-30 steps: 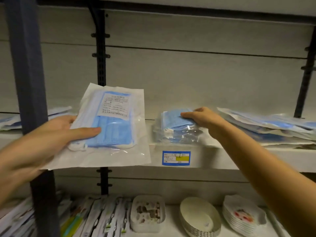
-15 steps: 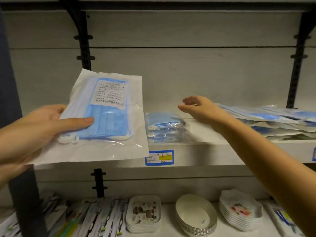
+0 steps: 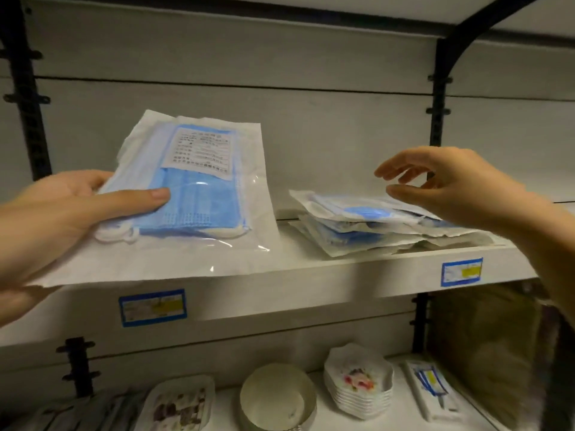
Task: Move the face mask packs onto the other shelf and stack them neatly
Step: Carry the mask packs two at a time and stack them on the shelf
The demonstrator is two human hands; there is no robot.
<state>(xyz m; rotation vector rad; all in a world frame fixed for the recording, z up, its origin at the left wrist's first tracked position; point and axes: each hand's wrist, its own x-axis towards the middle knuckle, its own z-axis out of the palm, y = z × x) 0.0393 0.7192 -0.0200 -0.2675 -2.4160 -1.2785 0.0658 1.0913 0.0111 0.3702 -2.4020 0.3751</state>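
Your left hand (image 3: pixel 53 219) gripped a face mask pack (image 3: pixel 193 197) by its left edge, thumb pressed flat across the top and fingers tucked beneath. The clear wrapper showed blue masks and a white printed label. You held the pack in the air in front of the white shelf (image 3: pixel 311 284), tilted up toward the back wall. Your right hand (image 3: pixel 460 188) was empty, with its fingers spread and loosely bent, and hovered just above the stack of packs (image 3: pixel 357 222) lying unevenly on the shelf to the right. Two blue-edged labels (image 3: pixel 152 307) were stuck to the shelf's front lip. On the lower shelf sat a round tin (image 3: pixel 277 396) beside a pile of patterned plates (image 3: pixel 357 384).
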